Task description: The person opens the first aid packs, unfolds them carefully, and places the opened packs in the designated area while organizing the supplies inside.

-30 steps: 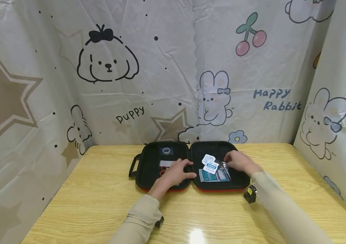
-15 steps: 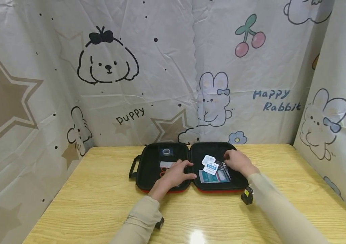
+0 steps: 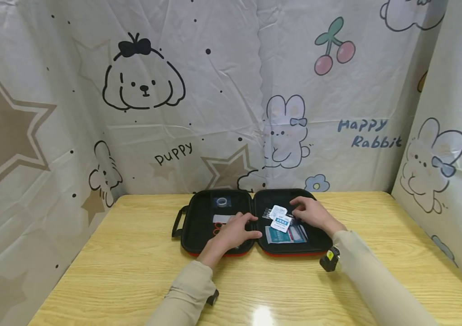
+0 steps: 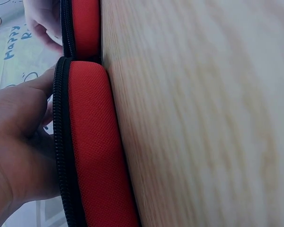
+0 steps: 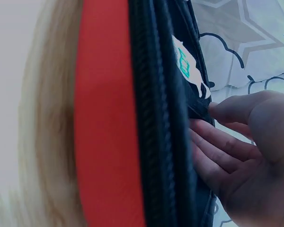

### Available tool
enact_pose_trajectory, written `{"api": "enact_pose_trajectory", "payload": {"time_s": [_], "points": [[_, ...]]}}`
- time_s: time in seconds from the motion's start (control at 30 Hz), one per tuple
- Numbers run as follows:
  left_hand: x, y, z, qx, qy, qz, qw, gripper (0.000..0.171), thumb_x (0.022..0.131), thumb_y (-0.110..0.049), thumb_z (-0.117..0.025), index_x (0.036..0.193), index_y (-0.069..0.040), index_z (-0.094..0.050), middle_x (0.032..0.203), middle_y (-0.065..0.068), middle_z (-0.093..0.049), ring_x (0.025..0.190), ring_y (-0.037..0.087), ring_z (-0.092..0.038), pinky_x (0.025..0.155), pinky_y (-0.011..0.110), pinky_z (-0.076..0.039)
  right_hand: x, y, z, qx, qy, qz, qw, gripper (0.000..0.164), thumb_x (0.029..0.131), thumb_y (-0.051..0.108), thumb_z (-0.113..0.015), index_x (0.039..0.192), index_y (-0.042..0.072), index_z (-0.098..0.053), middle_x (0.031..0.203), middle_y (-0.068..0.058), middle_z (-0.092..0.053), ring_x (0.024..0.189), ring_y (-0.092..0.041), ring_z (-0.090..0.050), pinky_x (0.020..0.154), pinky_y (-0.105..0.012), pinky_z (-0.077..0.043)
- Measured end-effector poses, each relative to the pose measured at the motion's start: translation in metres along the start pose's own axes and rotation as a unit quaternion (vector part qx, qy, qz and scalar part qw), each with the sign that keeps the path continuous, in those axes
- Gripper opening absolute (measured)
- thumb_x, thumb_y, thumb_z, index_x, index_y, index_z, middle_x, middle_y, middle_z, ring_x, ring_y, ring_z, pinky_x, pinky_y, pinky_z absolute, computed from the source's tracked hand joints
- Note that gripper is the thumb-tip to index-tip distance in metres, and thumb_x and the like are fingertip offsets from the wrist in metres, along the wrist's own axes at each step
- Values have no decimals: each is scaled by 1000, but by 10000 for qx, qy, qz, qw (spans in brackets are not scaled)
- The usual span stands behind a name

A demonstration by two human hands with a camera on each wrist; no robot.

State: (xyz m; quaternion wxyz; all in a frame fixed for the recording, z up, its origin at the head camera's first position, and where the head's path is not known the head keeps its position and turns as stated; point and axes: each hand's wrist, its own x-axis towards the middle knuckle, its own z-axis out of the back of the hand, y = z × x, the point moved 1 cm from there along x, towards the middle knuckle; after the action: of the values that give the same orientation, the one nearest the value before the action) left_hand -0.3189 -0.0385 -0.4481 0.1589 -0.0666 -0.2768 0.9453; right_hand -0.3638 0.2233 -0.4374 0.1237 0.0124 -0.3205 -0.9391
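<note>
A red-shelled zip case [image 3: 198,233] with black lining lies unfolded on the table. Over its left half is my left hand [image 3: 233,233], fingers and thumb spread toward the hinge; orange-handled scissors [image 3: 217,229] lie partly beneath it. My right hand [image 3: 314,212] reaches into the right half, thumb and index finger apart, beside two white square packets [image 3: 281,222]. A silvery patterned strip [image 3: 267,213] shows from behind those packets. Nearer the front edge lies a teal packet [image 3: 277,235]. In the right wrist view, the case wall hides some fingertips of the right hand [image 5: 241,151].
A small tape roll [image 3: 222,202] in a clear bag and a white flat item [image 3: 220,218] lie in the left half. The carry handle [image 3: 179,222] sticks out on the left. A printed cloth [image 3: 214,90] hangs behind the wooden table [image 3: 133,253].
My right hand has shifted slightly left and its thumb and index finger have parted. The silvery strip now shows left of the white packets. The left hand stays in place.
</note>
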Motion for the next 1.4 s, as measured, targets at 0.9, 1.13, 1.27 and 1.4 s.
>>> {"api": "enact_pose_trajectory", "payload": {"time_s": [0.9,1.13,1.27,1.4], "points": [[3,1,-1,38,-24,6,10000,55,81,-52,-65,129,-27,-54,110,2,-50,102,19,-46,88,47,-41,0,3,1,948,759,-550,9911,55,90,21,-60,136,0,-40,111,-20,-64,87,-22,-59,70,-33,-51],[3,0,-1,22,-21,-2,10000,54,82,-50,-66,129,-27,-54,111,2,-50,101,19,-46,88,48,-41,1,5,2,665,567,-394,9954,50,91,19,-59,134,-1,-43,105,-18,-64,85,-22,-58,66,-33,-51],[3,1,-2,36,-8,11,10000,54,82,-51,-66,129,-27,-54,110,2,-50,101,19,-46,87,48,-40,1,4,2,79,128,-17,9999,41,90,17,-60,126,0,-52,103,-16,-63,88,-23,-58,74,-39,-50],[2,2,-1,-15,-6,3,10000,54,82,-50,-66,129,-27,-54,111,2,-50,102,19,-46,89,49,-40,1,5,4,-146,-158,261,9994,34,89,16,-61,119,1,-58,102,-14,-63,90,-24,-57,81,-42,-46]]}}
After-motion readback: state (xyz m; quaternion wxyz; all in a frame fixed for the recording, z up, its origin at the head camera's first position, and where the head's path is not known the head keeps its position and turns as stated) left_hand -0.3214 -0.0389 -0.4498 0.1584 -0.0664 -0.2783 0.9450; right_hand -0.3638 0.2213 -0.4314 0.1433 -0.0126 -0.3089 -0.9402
